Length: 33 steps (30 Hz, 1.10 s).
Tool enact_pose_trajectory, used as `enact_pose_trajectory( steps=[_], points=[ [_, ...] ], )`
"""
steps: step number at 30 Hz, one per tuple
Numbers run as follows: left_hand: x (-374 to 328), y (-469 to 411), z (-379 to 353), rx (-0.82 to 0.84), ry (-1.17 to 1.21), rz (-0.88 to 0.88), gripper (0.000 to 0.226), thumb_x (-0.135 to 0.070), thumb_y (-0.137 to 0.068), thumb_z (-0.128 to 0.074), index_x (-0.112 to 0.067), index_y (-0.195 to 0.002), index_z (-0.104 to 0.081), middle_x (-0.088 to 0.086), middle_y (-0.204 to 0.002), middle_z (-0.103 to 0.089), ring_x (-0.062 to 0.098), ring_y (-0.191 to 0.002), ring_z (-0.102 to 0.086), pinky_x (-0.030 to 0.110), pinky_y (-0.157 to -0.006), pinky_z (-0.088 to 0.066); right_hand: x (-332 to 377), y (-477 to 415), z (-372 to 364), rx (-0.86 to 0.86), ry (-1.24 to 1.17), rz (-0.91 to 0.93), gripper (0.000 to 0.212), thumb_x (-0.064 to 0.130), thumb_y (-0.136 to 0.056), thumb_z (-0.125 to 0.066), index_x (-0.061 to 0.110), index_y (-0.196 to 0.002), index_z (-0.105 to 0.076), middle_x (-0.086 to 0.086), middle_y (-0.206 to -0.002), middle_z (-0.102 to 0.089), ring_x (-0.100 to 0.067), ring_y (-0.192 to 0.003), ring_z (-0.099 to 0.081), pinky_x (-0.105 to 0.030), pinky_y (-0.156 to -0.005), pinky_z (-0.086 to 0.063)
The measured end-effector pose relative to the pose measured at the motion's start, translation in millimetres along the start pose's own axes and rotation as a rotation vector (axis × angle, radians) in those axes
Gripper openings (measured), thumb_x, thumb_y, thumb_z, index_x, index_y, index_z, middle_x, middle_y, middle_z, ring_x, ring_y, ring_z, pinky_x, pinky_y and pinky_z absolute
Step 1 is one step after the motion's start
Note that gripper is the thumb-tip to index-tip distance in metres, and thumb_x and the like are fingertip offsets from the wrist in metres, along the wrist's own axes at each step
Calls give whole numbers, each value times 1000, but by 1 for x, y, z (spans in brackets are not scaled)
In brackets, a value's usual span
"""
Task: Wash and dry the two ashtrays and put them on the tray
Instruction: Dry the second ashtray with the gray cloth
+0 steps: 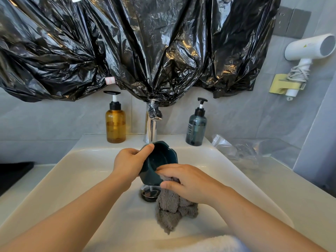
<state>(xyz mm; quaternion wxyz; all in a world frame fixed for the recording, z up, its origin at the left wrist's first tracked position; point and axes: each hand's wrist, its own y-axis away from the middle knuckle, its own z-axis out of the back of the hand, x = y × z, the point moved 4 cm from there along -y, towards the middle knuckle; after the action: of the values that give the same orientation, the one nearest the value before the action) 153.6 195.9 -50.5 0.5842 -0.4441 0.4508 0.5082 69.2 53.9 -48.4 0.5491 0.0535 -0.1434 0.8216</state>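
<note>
Left hand (130, 163) gripped the dark-teal notched ceramic ashtray (158, 161) over the white sink (81, 171), mouth tilted right – toward the right hand (189, 180); that hand pinched a grey fluffy cloth (172, 210) against its near rim.

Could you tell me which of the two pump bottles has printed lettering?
The dark blue-grey bottle right of the tap; the amber bottle on the left shows none.
</note>
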Motion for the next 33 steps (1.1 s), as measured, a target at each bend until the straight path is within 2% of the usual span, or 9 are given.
enact_pose_trajectory(
  steps=[4, 8, 10, 13, 15, 19, 25, 30, 33],
  points=[
    [1, 1, -2, 10, 3, 9, 40, -52, -85, -62, -13, -85, -66, 9, -88, -68, 26, -88, -63, 42, -78, -59, -1, -3, -1, -40, -12, 1, 24, 38, -95, -54, 17, -82, -53, 6, -87, -57, -15, -84, -54, -41, -74, -49],
    [-1, 2, -1, 3, 2, -19, 39, -51, -85, -62, -13, -80, -66, 10, -84, -68, 27, -85, -63, 43, -78, -59, -6, -1, 5, -97, -29, -70, 38, 53, -89, -56, 30, -119, -64, 14, -121, -64, -5, -108, -57, -30, -91, -49],
    [-1, 1, 1, -23, 27, -11, 40, -50, -86, -61, -10, -87, -66, 10, -85, -67, 26, -86, -62, 39, -75, -59, -12, 5, 20, -303, -239, -208, 41, 53, -88, -59, 33, -123, -64, 18, -121, -64, 1, -104, -59, -24, -89, -49],
    [-2, 1, 1, -51, 80, -16, 39, -47, -86, -62, -8, -90, -66, 10, -87, -67, 23, -83, -61, 39, -73, -59, -29, 17, 34, -730, -341, -465, 21, 45, -89, -60, 28, -97, -69, 16, -96, -68, -3, -88, -62, -22, -71, -47],
    [-3, 2, -1, -59, 86, -36, 33, -47, -86, -63, -14, -83, -64, 8, -86, -67, 22, -83, -62, 43, -77, -59, -40, 17, 27, -620, -422, -705, 43, 59, -85, -58, 19, -97, -63, 4, -97, -68, -16, -88, -65, -28, -70, -50],
    [-4, 5, -5, -58, 95, -73, 29, -47, -85, -64, -17, -84, -62, 3, -84, -68, 19, -83, -63, 42, -79, -59, -30, 13, -7, 12, -962, -948, 85, 78, -76, -52, 14, -132, -50, -12, -130, -55, -29, -107, -62, -34, -84, -57],
    [-6, 12, -17, -4, 73, -132, 27, -46, -84, -66, -18, -86, -65, 3, -85, -70, 18, -81, -66, 34, -72, -59, -41, -2, -23, -126, -966, -912, 91, 59, -59, -81, 13, -131, -50, -5, -121, -62, -22, -106, -62, -32, -72, -60],
    [-10, 17, -19, 24, 38, -175, 30, -44, -84, -66, -16, -96, -67, 1, -88, -70, 17, -83, -67, 27, -67, -58, -44, -2, -23, -176, -922, -863, 57, 38, -67, -83, 10, -113, -63, -7, -106, -68, -20, -99, -64, -26, -62, -57],
    [-14, 19, -20, 65, 30, -212, 29, -41, -84, -67, -16, -98, -70, -2, -86, -72, 12, -80, -68, 19, -61, -56, -50, -3, -23, -220, -786, -866, 46, 32, -66, -80, 12, -105, -65, -8, -98, -69, -20, -93, -64, -31, -70, -56]
  ],
)
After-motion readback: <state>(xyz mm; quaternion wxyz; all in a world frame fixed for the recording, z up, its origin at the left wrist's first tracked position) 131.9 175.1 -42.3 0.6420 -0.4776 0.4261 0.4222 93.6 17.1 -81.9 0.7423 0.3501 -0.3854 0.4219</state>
